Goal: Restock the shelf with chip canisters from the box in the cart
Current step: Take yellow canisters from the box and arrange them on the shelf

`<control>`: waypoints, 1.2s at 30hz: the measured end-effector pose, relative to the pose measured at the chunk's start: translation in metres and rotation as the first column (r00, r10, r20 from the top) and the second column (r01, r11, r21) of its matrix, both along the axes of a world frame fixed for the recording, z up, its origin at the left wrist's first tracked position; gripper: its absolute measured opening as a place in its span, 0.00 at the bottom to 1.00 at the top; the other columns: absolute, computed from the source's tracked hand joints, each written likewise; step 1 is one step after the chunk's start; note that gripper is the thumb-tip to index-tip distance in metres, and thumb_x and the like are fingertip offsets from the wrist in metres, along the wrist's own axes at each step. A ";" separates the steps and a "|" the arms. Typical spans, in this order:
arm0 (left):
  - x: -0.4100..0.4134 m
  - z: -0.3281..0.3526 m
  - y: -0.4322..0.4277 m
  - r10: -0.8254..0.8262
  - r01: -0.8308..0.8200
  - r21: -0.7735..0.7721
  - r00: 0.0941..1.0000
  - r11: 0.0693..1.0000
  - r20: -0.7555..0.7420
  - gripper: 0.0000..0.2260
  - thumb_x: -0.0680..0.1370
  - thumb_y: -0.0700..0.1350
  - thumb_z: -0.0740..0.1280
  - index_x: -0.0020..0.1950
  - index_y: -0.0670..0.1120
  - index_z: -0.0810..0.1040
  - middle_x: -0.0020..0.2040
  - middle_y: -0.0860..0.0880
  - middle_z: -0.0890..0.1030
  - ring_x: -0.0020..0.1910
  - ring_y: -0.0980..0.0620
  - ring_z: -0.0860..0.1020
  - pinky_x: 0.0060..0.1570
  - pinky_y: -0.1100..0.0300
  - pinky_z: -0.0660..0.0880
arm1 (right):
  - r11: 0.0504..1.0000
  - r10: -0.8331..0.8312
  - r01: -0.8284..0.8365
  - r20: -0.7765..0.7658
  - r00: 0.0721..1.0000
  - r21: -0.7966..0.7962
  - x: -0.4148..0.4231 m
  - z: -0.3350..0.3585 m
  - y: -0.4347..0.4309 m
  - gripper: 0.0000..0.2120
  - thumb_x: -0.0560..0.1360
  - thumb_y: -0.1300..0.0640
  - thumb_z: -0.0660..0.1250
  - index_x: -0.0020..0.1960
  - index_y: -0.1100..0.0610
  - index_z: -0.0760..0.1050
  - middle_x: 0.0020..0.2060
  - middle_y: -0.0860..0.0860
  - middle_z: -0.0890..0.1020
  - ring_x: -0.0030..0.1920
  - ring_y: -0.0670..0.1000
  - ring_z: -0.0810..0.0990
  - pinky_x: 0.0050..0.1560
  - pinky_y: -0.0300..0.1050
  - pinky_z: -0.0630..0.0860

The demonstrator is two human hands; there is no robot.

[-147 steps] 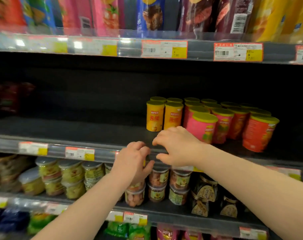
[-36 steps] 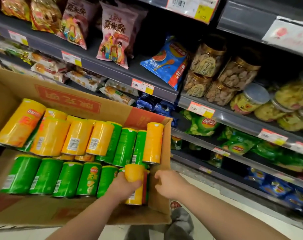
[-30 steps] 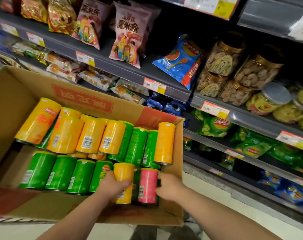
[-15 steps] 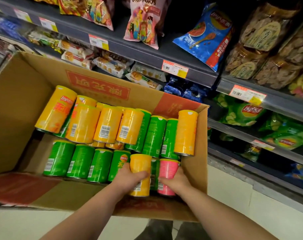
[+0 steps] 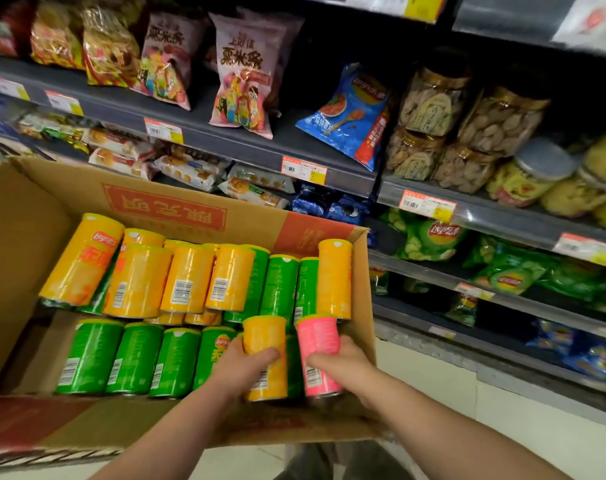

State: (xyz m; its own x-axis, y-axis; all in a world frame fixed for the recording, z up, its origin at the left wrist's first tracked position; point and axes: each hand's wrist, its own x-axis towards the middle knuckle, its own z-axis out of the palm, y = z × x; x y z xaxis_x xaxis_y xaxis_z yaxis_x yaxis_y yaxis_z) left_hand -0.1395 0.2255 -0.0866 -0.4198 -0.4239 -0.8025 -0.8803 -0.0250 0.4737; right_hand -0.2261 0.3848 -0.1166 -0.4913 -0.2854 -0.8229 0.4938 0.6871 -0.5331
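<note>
An open cardboard box (image 5: 35, 216) holds several yellow and green chip canisters lying on their sides. My left hand (image 5: 241, 367) grips a yellow canister (image 5: 265, 336) at the box's near right corner. Beside it, my right hand (image 5: 343, 363) grips a pink canister (image 5: 318, 337). Both canisters are raised a little above the green ones under them. Another yellow canister (image 5: 334, 277) stands against the box's right wall.
Store shelves (image 5: 225, 140) run along the right and back, stocked with snack bags, biscuit packs and clear jars. Green chip bags (image 5: 429, 240) fill the lower shelves just right of the box. A pale floor strip shows at the bottom right.
I turned from the shelf to the box. My left hand took a yellow canister, my right hand a pink one, and both have lifted slightly.
</note>
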 end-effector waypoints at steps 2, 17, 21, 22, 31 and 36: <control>-0.007 0.003 0.004 -0.007 0.007 0.004 1.000 1.000 -0.023 0.36 0.66 0.56 0.74 0.69 0.43 0.67 0.57 0.44 0.76 0.54 0.44 0.77 0.57 0.51 0.74 | 1.000 -0.004 0.004 0.000 1.000 -0.014 -0.005 0.010 0.004 0.30 0.63 0.49 0.73 0.61 0.52 0.67 0.52 0.51 0.80 0.50 0.50 0.81 0.55 0.49 0.79; -0.068 0.050 0.100 -0.141 0.190 0.139 0.943 0.972 -0.303 0.36 0.65 0.56 0.75 0.68 0.47 0.67 0.57 0.45 0.78 0.52 0.46 0.79 0.50 0.54 0.75 | 0.967 -0.251 0.240 -0.154 0.956 -0.085 -0.030 0.097 0.115 0.23 0.71 0.54 0.70 0.63 0.53 0.65 0.54 0.52 0.79 0.51 0.51 0.81 0.44 0.43 0.77; -0.080 0.065 0.152 -0.196 0.252 0.121 0.915 0.960 -0.352 0.26 0.73 0.50 0.72 0.67 0.46 0.67 0.54 0.46 0.77 0.47 0.50 0.78 0.42 0.58 0.73 | 0.946 -0.321 0.302 -0.189 0.928 -0.120 -0.029 0.116 0.170 0.23 0.71 0.54 0.70 0.63 0.53 0.66 0.53 0.52 0.79 0.50 0.50 0.81 0.43 0.42 0.78; -0.083 0.068 0.167 -0.221 0.275 0.114 0.910 0.955 -0.350 0.24 0.74 0.51 0.71 0.66 0.47 0.67 0.53 0.47 0.77 0.46 0.51 0.77 0.41 0.58 0.73 | 0.938 -0.344 0.324 -0.195 0.919 -0.125 -0.028 0.122 0.186 0.23 0.71 0.54 0.70 0.63 0.53 0.66 0.53 0.52 0.79 0.50 0.50 0.81 0.43 0.42 0.78; -0.096 0.111 0.328 -0.323 0.427 0.177 0.847 0.887 -0.423 0.17 0.75 0.50 0.70 0.59 0.48 0.68 0.49 0.47 0.80 0.46 0.48 0.81 0.43 0.55 0.78 | 0.841 -0.540 0.496 -0.259 0.801 -0.219 -0.006 0.165 0.348 0.17 0.73 0.55 0.69 0.60 0.52 0.67 0.51 0.51 0.80 0.46 0.47 0.81 0.36 0.38 0.74; -0.094 0.127 0.412 -0.329 0.465 0.190 0.810 0.865 -0.486 0.10 0.76 0.48 0.69 0.52 0.51 0.70 0.45 0.49 0.81 0.42 0.50 0.81 0.36 0.59 0.76 | 0.802 -0.596 0.537 -0.303 0.744 -0.260 0.011 0.182 0.427 0.20 0.73 0.53 0.69 0.63 0.53 0.68 0.52 0.52 0.81 0.50 0.49 0.81 0.41 0.40 0.76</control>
State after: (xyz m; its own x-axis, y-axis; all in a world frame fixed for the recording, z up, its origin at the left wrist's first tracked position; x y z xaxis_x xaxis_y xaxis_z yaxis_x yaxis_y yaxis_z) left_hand -0.2330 0.6370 0.0402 -0.8241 0.0757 -0.5614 -0.5553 0.0882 0.8270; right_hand -0.2152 0.8119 0.0656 -0.8461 0.0384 -0.5317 0.5243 0.2406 -0.8169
